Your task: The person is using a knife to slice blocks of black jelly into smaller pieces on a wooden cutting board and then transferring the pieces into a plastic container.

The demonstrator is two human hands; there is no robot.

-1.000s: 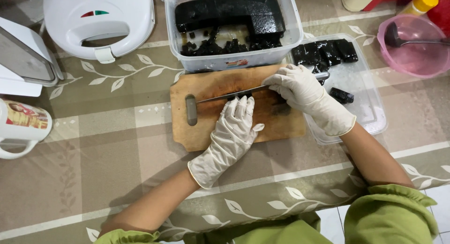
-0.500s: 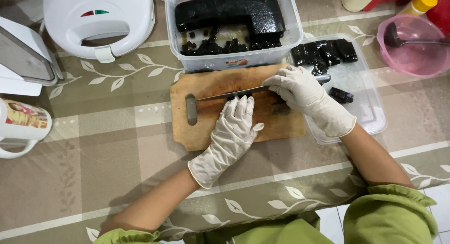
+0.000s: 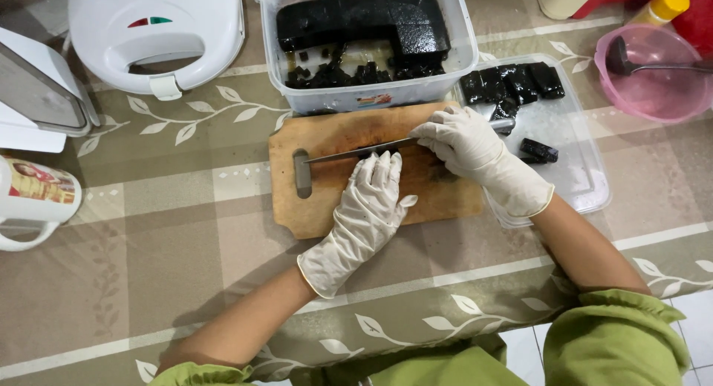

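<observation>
- Latex-white glove covers the left hand [image 3: 365, 208], which lies flat and open with fingers pressed down on the brown wooden cutting board [image 3: 334, 208], seemingly to steady what is being cut; the piece beneath its fingertips is hidden.
- Just beyond, the gloved right hand [image 3: 468, 148] is clenched round the handle of a long thin steel knife [image 3: 356, 151], blade lying level across the board, pointing left, just past the left fingertips.
- Right of the board, a clear flat plastic lid [image 3: 572, 178] on the desk holds cut black jelly blocks [image 3: 512, 83].
- Farthest, touching the board's far edge, a clear plastic tub [image 3: 371, 96] keeps the uncut black slab [image 3: 364, 18] within reach.
</observation>
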